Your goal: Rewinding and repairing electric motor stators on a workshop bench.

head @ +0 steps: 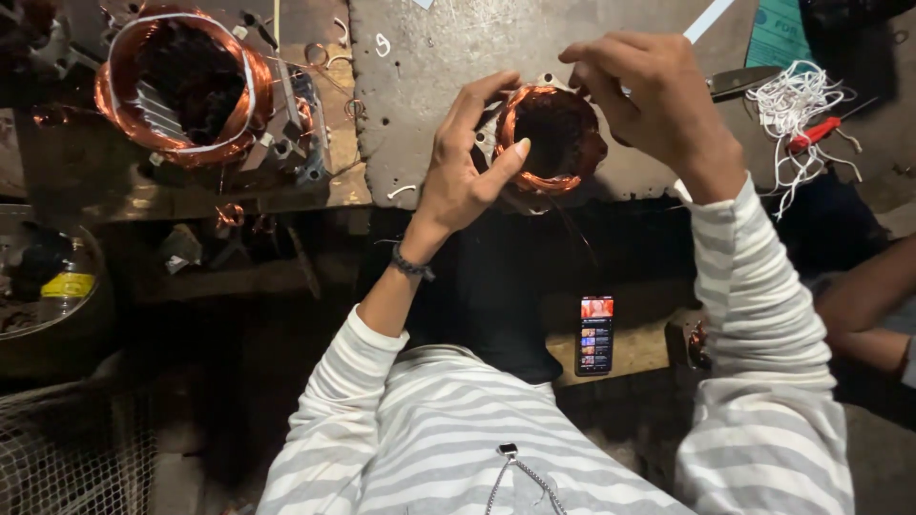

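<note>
Near edge, lower centre: grey-and-white striped sleeves, and a lit smartphone [595,334] lying on a wooden ledge.

Mid frame, upper centre: small round stator wound with copper wire [551,140], sitting at the near edge of a grey worn metal plate [420,86]. Left hand [465,162] cups its left rim, thumb and fingers curled around the winding, gripping. Right hand [658,95] closed over the top right rim, fingertips pinched at the coil; can't tell if it holds a wire end.

Handling, my read: steel core, so dense for its size, rigid. Enamelled wire is the weak part, scratches and kinks easily. Hold by the outer rim or core, not loose turns.

Far upper left: larger copper-wound stator [181,86] with a white band. Upper right: tangle of white string [797,105], red-handled tool [813,133].
</note>
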